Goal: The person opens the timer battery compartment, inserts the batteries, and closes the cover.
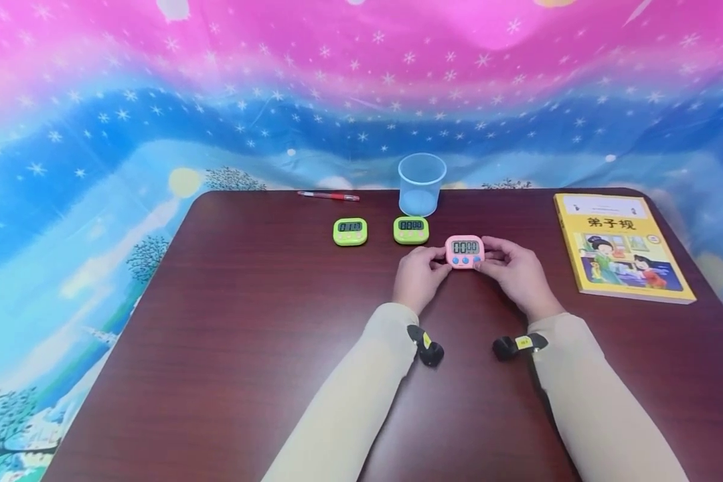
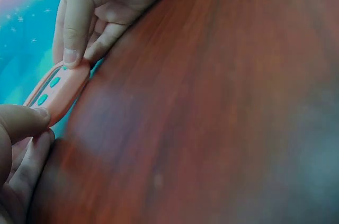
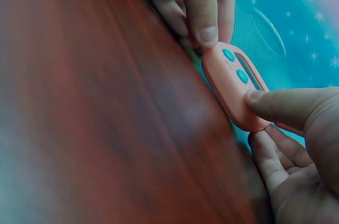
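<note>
A pink digital timer (image 1: 464, 252) with blue buttons shows 00 00 on its screen. My left hand (image 1: 420, 276) pinches its left end, and my right hand (image 1: 516, 273) pinches the right end. Seen from the left wrist, the timer (image 2: 62, 92) is held upright between both hands, its lower edge close over the table. In the right wrist view the right thumb (image 3: 283, 105) lies on the timer's front, covering a button. Just behind the left hand sits a green timer (image 1: 411, 230), with another green timer (image 1: 350, 232) farther left.
A clear blue plastic cup (image 1: 420, 187) stands at the back of the brown table (image 1: 229, 335). A red pen (image 1: 329, 196) lies near the back edge. On the right is a yellow book (image 1: 626, 246). A patterned cloth (image 1: 265, 100) hangs behind the table.
</note>
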Action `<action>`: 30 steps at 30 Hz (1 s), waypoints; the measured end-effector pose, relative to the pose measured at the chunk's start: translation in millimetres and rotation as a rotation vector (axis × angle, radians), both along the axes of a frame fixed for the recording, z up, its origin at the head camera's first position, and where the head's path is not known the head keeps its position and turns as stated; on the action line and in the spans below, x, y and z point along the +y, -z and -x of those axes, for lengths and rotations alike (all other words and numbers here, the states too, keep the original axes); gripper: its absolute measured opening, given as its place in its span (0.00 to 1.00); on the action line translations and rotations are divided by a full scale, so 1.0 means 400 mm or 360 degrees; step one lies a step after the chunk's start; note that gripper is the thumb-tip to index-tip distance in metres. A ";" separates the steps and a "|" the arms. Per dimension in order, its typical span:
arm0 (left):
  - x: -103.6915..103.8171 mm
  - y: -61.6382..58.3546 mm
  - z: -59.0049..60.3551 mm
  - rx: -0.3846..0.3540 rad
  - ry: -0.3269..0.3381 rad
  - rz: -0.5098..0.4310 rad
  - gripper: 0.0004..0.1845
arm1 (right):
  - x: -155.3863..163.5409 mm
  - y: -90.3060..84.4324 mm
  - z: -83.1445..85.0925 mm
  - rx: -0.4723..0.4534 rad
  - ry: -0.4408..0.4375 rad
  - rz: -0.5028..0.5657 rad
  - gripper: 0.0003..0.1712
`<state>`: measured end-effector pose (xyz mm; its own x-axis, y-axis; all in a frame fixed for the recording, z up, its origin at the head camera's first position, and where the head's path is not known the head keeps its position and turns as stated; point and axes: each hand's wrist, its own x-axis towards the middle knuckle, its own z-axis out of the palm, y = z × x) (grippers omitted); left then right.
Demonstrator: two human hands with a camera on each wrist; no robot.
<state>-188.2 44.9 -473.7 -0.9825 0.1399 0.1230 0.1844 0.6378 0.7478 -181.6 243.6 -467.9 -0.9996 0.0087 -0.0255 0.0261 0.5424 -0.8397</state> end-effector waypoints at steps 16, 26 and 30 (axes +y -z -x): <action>0.018 -0.012 0.046 -0.0083 0.0182 0.0125 0.25 | 0.005 -0.004 0.057 -0.0017 0.0156 -0.0102 0.28; 0.000 -0.013 0.071 -0.0160 0.0238 0.0102 0.26 | -0.018 0.006 0.072 -0.0013 0.0239 -0.0043 0.25; -0.004 -0.003 0.058 -0.0121 0.0185 -0.0059 0.24 | -0.026 0.015 0.068 0.0101 0.0303 0.0019 0.24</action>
